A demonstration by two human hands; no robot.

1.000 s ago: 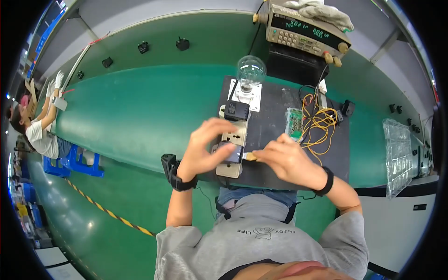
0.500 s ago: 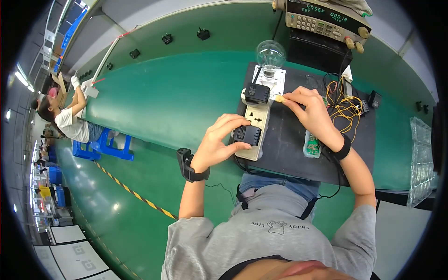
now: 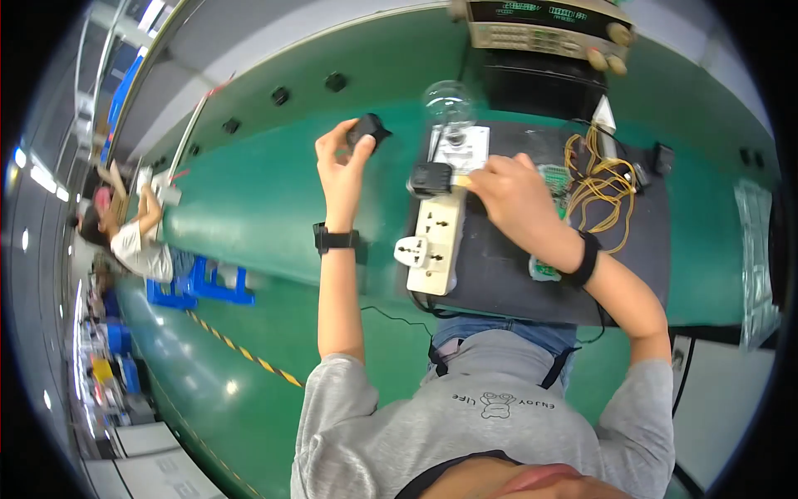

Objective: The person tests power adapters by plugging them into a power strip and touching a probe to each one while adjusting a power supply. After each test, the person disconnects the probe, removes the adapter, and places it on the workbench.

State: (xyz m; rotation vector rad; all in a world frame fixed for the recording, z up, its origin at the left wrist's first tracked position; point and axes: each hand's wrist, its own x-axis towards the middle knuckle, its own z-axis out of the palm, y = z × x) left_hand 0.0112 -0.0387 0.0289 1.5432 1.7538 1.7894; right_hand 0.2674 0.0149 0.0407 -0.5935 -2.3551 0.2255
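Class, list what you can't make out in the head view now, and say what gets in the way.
All in the head view:
Green circuit board: partly hidden behind the right hand.
Yellowish plug: back end covered by that hand.
Beige instrument: the digits on its display are blurred; its top is cut off by the upper edge.
Power strip: far end mostly covered by a black adapter.

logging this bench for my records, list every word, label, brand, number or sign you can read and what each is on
Shirt: upside-down lettering around a cartoon figure; legible, but I don't copy printed words.
Power supply: green display characters, too blurred to read.
White panel: grey marks, too blurred to read.
Held adapter, left hand: none readable.
Black adapter on the power strip: none readable.
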